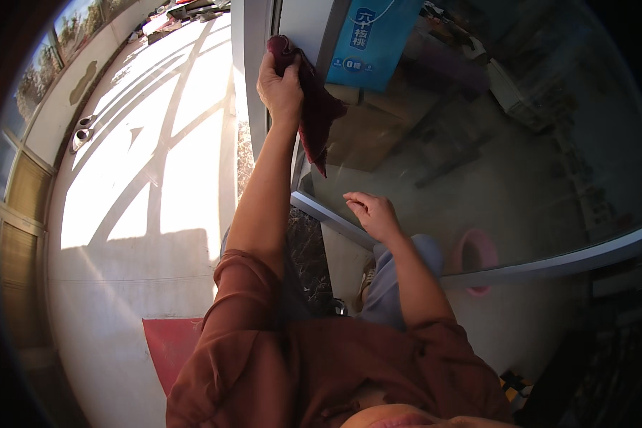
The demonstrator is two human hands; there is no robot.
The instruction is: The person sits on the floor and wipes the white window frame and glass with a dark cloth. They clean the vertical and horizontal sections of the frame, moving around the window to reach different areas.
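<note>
My left hand (pixel 281 93) grips a dark red cloth (pixel 321 115) against the upright metal frame (pixel 302 21) of a glazed door. Part of the cloth is bunched above the thumb, and the rest hangs down in a pointed fold over the edge of the glass pane (pixel 460 198). Lower and to the right, my right hand (pixel 377 216) hovers in front of the pane. Its fingers are curled together with nothing seen in them. Below it runs the door's bottom rail (pixel 331 219), with my bent knee (pixel 425 254) close by.
A blue carrier bag (pixel 374 48) bearing writing and a cardboard box (pixel 361 136) show at the glass. A pink basin (pixel 476 257) appears further right. Dark marbled stone (pixel 310 257) forms the sill. Left are a sunlit floor (pixel 123 214), shoes (pixel 82 132) and a red mat (pixel 171 348).
</note>
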